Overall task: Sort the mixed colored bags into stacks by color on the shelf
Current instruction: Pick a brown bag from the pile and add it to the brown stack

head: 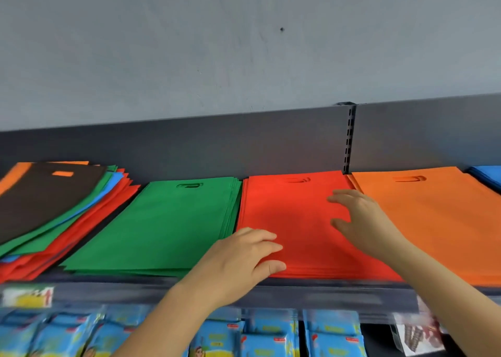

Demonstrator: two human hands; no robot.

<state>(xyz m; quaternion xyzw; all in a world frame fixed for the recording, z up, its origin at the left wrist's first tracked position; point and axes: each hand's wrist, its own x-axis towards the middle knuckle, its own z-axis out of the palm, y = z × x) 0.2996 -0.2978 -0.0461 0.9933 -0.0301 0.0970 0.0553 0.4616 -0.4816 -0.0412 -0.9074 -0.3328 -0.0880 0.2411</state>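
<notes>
On the shelf (352,299), the red stack (292,215) lay centred, with the green stack (168,226) at nine o'clock, the orange stack (433,221) at three, and the mixed pile (40,194) beyond the green. The left hand (244,259) at seven and the right hand (360,221) at three rested on the red, fingers loosely spread.

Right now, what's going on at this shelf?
A person rests both hands on the stack of flat red fabric bags: left hand at its near left corner, right hand spread along its right side. A green bag stack lies left of it, an orange stack on its right, a blue stack at the far right edge. The unsorted mixed pile, dark brown bag on top, sits far left on the grey metal shelf.
</notes>
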